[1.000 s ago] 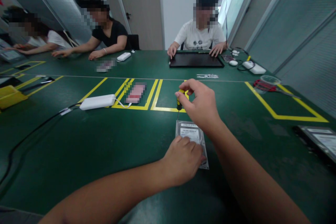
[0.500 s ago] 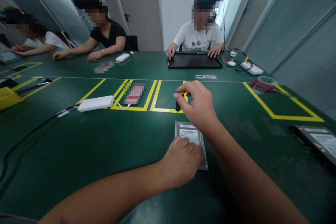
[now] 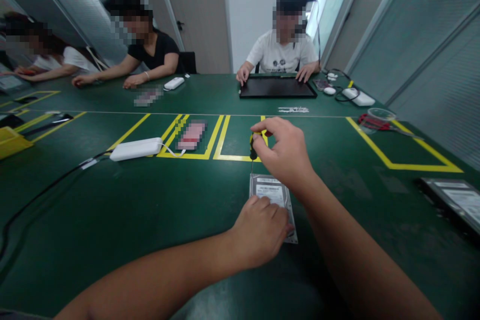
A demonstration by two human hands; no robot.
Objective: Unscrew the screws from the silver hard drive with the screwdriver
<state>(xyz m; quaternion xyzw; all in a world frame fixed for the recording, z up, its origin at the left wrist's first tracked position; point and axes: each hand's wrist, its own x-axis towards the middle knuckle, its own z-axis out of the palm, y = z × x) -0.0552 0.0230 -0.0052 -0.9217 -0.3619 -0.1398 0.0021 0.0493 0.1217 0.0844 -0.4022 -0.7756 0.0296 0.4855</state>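
A silver hard drive (image 3: 270, 191) with a white label lies flat on the green table (image 3: 150, 200) in front of me. My left hand (image 3: 259, 230) rests on its near half, fingers curled and pressing it down. My right hand (image 3: 285, 152) is pinched round a small screwdriver (image 3: 254, 146) with a yellow and black handle. The screwdriver stands upright, its thin shaft pointing down at the drive's far left corner.
A white power bank (image 3: 136, 148) with a cable and a blurred phone (image 3: 192, 134) lie inside yellow floor-tape boxes. Another drive (image 3: 455, 202) sits at the right edge, a yellow tray (image 3: 10, 141) at the left. Three people sit across; one touches a black tablet (image 3: 276, 87).
My right hand's fingers have shifted slightly around the screwdriver handle; the hand stays over the drive's far corner. The left hand has not moved.
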